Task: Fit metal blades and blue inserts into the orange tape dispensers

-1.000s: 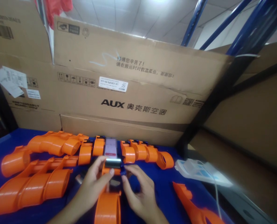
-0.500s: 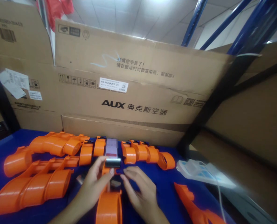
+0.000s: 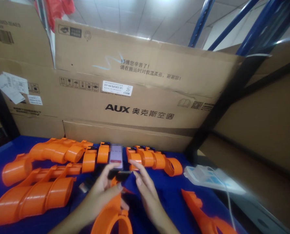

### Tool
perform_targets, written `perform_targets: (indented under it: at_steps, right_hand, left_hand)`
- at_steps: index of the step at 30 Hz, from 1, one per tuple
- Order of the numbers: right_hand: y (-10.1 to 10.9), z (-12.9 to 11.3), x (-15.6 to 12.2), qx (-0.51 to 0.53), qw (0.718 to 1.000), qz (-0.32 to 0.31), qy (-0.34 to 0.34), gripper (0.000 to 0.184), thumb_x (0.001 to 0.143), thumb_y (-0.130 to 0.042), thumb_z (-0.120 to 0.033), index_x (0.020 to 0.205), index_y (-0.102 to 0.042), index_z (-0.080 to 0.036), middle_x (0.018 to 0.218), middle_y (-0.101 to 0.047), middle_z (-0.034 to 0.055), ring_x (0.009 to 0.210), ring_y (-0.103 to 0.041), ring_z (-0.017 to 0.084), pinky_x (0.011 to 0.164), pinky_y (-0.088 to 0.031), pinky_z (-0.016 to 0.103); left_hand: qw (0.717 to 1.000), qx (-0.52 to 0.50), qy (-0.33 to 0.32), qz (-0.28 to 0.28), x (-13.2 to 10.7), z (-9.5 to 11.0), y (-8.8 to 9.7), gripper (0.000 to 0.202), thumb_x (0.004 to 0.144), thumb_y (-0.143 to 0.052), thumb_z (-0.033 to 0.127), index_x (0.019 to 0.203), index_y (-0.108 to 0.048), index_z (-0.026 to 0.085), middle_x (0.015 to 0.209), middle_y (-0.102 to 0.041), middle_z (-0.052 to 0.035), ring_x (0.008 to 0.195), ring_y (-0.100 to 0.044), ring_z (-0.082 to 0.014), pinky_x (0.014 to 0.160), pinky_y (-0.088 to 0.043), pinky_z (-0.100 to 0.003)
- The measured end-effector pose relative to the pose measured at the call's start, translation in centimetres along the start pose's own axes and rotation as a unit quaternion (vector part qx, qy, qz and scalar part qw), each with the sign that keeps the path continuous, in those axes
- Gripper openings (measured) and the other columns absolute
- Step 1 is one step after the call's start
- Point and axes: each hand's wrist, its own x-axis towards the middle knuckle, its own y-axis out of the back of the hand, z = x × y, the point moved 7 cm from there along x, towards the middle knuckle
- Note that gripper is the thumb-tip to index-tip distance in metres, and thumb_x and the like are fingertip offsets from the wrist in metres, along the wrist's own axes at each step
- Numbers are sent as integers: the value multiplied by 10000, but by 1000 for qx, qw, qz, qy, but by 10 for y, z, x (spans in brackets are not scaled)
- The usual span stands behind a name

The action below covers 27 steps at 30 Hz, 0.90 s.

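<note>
My left hand (image 3: 102,191) is closed around the arm of an orange plastic tape dispenser (image 3: 112,204). The dispenser's round ring hangs towards me, its lower part cut off by the frame's edge. A dark roller-like piece (image 3: 122,175) lies across its upper end, between my hands. On the right of it, my right hand (image 3: 147,191) pinches a small dark blue piece (image 3: 131,183) between thumb and fingers, against the dispenser. How the blue piece meets the orange part is blurred. Just beyond my fingertips lies a phone (image 3: 116,155).
Several orange dispensers stand in rows at the left (image 3: 34,198) and back right (image 3: 147,158) of the blue tabletop (image 3: 174,195). Another orange part (image 3: 203,214) lies front right. A white power strip (image 3: 203,177) with a cable is at the right edge. A cardboard wall (image 3: 140,81) rises behind.
The dispenser has tipped and turned in my left hand, so its ring opening now faces me and the shiny roller looks dark. My right fingers have risen and closed against the blue piece.
</note>
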Motion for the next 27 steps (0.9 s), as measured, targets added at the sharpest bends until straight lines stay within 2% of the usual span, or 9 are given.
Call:
perform_targets:
  at_steps: [2, 3, 6, 9, 16, 20, 22, 24, 27]
  right_hand:
    - [-9, 2, 1, 52, 997, -46, -36, 487, 948, -548, -539, 1351, -540, -265, 1111, -699, 89, 1025, -673, 274, 938, -516, 415]
    - [-11, 2, 1, 70, 995, -54, -47, 488, 936, -562, -547, 1332, -547, -262, 1090, -701, 87, 1014, -674, 277, 928, -515, 413]
    - [-14, 4, 1, 97, 992, -42, -63, 458, 896, -630, -546, 1246, -556, -260, 973, -695, 58, 875, -671, 237, 804, -525, 343]
    - [-17, 10, 2, 98, 992, -42, -73, 453, 859, -692, -534, 1176, -525, -257, 891, -654, 25, 758, -614, 186, 680, -490, 273]
    - [-28, 12, 5, 85, 993, -58, -52, 406, 846, -700, -556, 974, -462, -253, 815, -588, -13, 695, -541, 149, 631, -454, 245]
    - [-24, 7, 5, 50, 997, -42, -37, 378, 903, -619, -576, 1043, -507, -243, 851, -593, 0, 743, -573, 161, 669, -482, 257]
    - [-14, 5, 6, -4, 1000, -8, -26, 332, 965, -521, -555, 1051, -535, -235, 842, -579, 3, 747, -570, 167, 674, -483, 266]
    - [-2, 1, 7, -122, 992, 21, -4, 277, 992, -488, -483, 925, -565, -225, 799, -568, 5, 738, -558, 177, 680, -468, 281]
    - [3, -4, 6, -350, 936, 3, 41, 257, 919, -609, -332, 701, -538, -215, 761, -585, 21, 769, -556, 210, 766, -443, 344]
  left_hand:
    - [999, -25, 22, -39, -2, -6, -5, 682, 863, -725, 349, 1435, -354, 372, 1275, -644, -120, 697, -784, -274, 619, -620, -385]
    - [997, -40, 31, -55, -3, -7, -7, 699, 860, -727, 336, 1447, -349, 379, 1284, -639, -120, 718, -786, -279, 630, -620, -386]
    - [992, -88, 41, -79, -8, -7, -12, 821, 838, -738, 327, 1516, -275, 337, 1026, -736, -92, 752, -783, -286, 658, -603, -359]
    - [992, -88, 61, -66, -11, -7, -14, 852, 859, -708, 393, 1549, -220, 289, 851, -755, -78, 705, -776, -275, 637, -593, -351]
    - [997, -37, 60, -38, -9, -7, -13, 657, 884, -672, 420, 1459, -376, 301, 1055, -742, -111, 637, -757, -231, 600, -589, -347]
    - [998, -32, 51, -26, -5, -10, -6, 684, 873, -679, 430, 1470, -370, 302, 882, -756, -68, 629, -753, -244, 597, -581, -349]
    - [998, -58, 36, -4, 0, -6, 2, 683, 857, -673, 473, 1451, -404, 273, 840, -760, -74, 619, -742, -246, 561, -568, -336]
    - [995, -97, 16, 28, 4, 0, 13, 663, 821, -671, 534, 1378, -497, 221, 880, -770, -103, 628, -728, -242, 549, -555, -325]
    - [986, -155, -1, 59, 8, 9, 28, 612, 840, -605, 579, 1292, -584, 168, 933, -780, -129, 700, -727, -255, 610, -553, -338]
